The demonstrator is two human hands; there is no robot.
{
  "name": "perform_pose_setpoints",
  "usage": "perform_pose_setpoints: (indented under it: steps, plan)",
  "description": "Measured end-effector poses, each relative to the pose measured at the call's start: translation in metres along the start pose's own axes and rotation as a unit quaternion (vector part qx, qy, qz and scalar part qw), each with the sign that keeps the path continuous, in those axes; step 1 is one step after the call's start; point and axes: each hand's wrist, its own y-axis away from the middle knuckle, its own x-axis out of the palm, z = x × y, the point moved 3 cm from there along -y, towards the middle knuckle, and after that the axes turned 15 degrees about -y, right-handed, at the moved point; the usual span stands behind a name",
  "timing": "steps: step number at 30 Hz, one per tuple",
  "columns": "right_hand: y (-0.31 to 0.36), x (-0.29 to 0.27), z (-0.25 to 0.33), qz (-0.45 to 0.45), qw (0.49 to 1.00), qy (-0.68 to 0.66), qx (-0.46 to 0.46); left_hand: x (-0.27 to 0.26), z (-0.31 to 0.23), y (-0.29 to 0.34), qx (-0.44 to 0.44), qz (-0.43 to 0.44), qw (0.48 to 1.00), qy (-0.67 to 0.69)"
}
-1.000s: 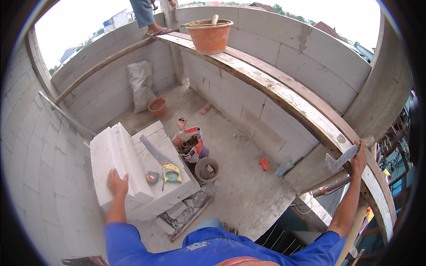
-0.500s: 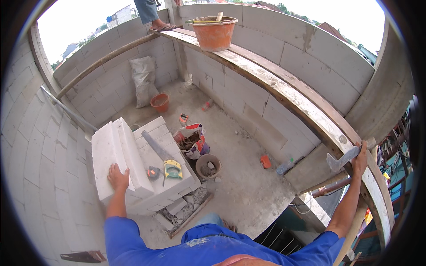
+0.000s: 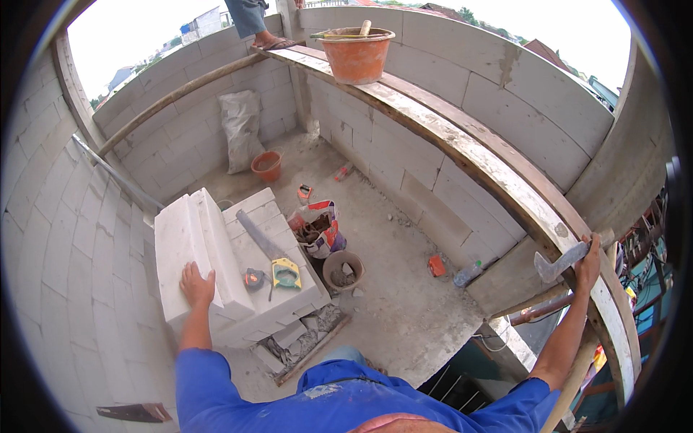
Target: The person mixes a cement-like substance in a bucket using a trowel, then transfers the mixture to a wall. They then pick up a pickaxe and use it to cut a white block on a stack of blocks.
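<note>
My left hand (image 3: 197, 284) lies with fingers spread on a large white building block (image 3: 173, 252), which stands on the left side of a block stack. On that stack, next to the block, are a handsaw (image 3: 285, 274) with a yellow and green handle and a tape measure (image 3: 253, 279). Far to the right, my right hand (image 3: 589, 261) is closed round a grey metal tool (image 3: 557, 264) with a hooked, flat head. What looks like its handle end shows past my fingers; its exact kind is unclear. This hand is against the long wooden plank (image 3: 498, 169).
An orange bucket (image 3: 355, 58) stands on the plank, near another person's foot (image 3: 274, 42). On the floor are a mortar bucket (image 3: 342, 270), an open sack (image 3: 317, 229), a smaller orange bucket (image 3: 267, 166) and a plastic bottle (image 3: 468, 273). An opening (image 3: 451, 386) drops away at lower right.
The whole view has shifted slightly. Both hands keep their places, the left on the block and the right round the metal tool at the plank.
</note>
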Motion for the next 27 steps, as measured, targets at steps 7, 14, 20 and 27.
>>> perform_pose_setpoints:
  steps: [7,14,20,27]
  plan:
    - [-0.002,0.000,-0.009,-0.017,0.999,0.001,-0.045,0.000,-0.002,-0.001,-0.001,0.011,1.000,-0.009]
    - [-0.001,0.000,-0.008,-0.004,1.000,-0.001,-0.027,-0.004,-0.002,-0.001,-0.008,0.021,1.000,-0.011]
    - [-0.003,-0.003,-0.001,0.018,0.999,0.008,0.037,-0.001,-0.002,-0.002,-0.006,0.019,1.000,-0.007]
    - [-0.001,-0.004,0.008,0.014,0.999,0.017,0.031,0.001,0.000,-0.002,-0.006,0.015,1.000,-0.009]
